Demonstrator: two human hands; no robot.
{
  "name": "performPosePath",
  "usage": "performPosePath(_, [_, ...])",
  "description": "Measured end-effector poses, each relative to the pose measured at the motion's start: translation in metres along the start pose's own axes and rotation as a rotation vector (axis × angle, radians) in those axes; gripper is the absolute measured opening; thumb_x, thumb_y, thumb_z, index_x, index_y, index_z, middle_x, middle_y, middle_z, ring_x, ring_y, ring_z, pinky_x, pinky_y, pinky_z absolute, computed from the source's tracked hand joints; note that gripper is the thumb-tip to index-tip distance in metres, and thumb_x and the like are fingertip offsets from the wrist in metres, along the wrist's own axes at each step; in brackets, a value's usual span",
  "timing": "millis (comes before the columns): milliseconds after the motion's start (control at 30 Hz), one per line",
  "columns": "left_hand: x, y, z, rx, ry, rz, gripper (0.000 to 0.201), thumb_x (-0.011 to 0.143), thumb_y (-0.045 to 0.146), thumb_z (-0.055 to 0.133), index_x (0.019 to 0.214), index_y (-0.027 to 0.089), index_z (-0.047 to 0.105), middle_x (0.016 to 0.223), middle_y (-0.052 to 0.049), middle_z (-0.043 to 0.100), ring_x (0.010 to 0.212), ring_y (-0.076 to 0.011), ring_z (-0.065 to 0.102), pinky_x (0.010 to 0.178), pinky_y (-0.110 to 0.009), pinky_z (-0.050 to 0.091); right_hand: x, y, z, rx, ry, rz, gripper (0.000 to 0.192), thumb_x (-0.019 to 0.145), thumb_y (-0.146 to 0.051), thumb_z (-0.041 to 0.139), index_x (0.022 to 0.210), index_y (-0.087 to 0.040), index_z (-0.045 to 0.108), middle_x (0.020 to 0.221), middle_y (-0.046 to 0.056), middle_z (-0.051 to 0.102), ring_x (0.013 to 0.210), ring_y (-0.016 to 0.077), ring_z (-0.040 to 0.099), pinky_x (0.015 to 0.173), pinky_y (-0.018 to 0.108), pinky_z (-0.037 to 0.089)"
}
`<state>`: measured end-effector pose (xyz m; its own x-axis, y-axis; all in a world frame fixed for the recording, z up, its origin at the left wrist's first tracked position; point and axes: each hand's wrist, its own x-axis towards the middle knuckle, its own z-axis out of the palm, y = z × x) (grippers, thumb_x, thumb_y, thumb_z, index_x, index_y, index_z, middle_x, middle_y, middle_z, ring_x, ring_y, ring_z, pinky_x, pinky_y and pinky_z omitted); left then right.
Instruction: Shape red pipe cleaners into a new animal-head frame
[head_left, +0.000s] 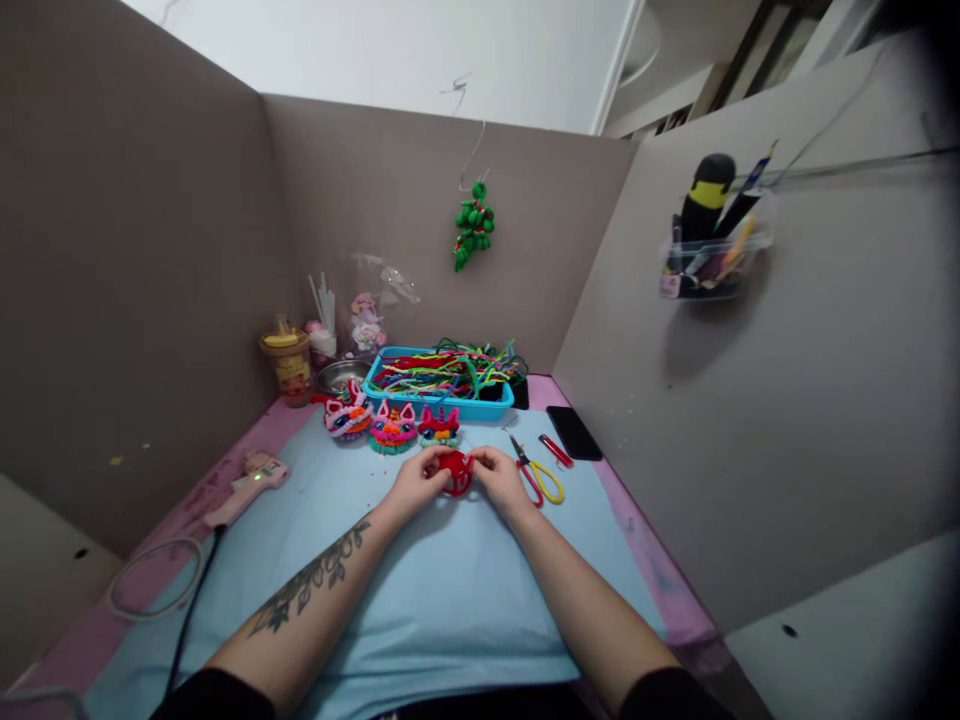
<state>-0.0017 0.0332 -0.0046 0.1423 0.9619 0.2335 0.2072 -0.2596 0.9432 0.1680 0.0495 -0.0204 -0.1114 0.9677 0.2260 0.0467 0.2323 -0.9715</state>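
Note:
My left hand (417,482) and my right hand (498,478) meet over the light blue mat (442,590) and together grip a small red pipe-cleaner piece (455,472) between their fingertips. Just beyond them stand three finished fuzzy lion-head figures (393,426) in pink, red and teal, in a row. Scissors with red and yellow handles (537,477) lie right next to my right hand.
A blue tray of coloured pipe cleaners (442,377) sits at the back. A pink glue gun (247,484) with its cable lies on the left. A black phone (574,432) and a red tool (556,450) lie on the right. Cardboard walls enclose the desk; a green ornament (472,226) hangs behind.

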Motion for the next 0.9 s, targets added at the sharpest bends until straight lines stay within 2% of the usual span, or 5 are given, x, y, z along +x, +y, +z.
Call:
performPosePath(300, [0.0,0.0,-0.001,0.045,0.013,0.028,0.037,0.068,0.02,0.058,0.104,0.012,0.061,0.073,-0.002,0.061,0.059,-0.0118,0.049,0.058,-0.023,0.038,0.0,0.0,0.005,0.131,-0.068,0.067,0.019,0.064,-0.024,0.061,0.082,-0.017,0.058,0.064,-0.002,0.061,0.058,0.0122,0.057,0.059,0.024,0.046])
performPosePath(433, [0.004,-0.004,-0.002,-0.047,0.048,0.0,0.037,0.066,0.021,0.061,0.102,0.011,0.061,0.073,-0.003,0.062,0.062,-0.0133,0.053,0.061,-0.025,0.04,-0.005,-0.005,0.007,0.167,-0.129,0.052,0.04,0.064,-0.022,0.063,0.102,-0.021,0.05,0.075,-0.002,0.06,0.058,0.0104,0.055,0.057,0.023,0.045])
performPosePath(600, [0.008,-0.009,-0.003,-0.221,0.042,-0.074,0.04,0.064,0.023,0.064,0.101,0.011,0.06,0.078,-0.005,0.065,0.07,-0.0159,0.059,0.066,-0.027,0.044,-0.01,-0.012,0.011,0.057,-0.141,-0.015,0.062,0.061,-0.014,0.064,0.118,-0.025,0.039,0.087,-0.001,0.056,0.053,0.0064,0.046,0.049,0.019,0.038])
performPosePath(800, [0.008,-0.008,-0.001,-0.325,0.055,-0.148,0.042,0.06,0.025,0.069,0.099,0.012,0.061,0.073,-0.004,0.064,0.065,-0.0149,0.058,0.062,-0.025,0.043,-0.011,-0.008,0.012,-0.124,-0.076,-0.082,0.043,0.065,-0.017,0.063,0.101,-0.022,0.04,0.067,-0.008,0.045,0.05,0.0068,0.04,0.047,0.019,0.032])
performPosePath(900, [0.007,-0.005,-0.001,-0.35,0.054,-0.173,0.043,0.059,0.026,0.07,0.098,0.012,0.061,0.068,-0.002,0.063,0.06,-0.0131,0.056,0.058,-0.023,0.04,-0.011,-0.008,0.012,-0.165,-0.059,-0.097,0.041,0.066,-0.018,0.063,0.1,-0.022,0.04,0.067,-0.008,0.045,0.05,0.0069,0.039,0.047,0.019,0.032])
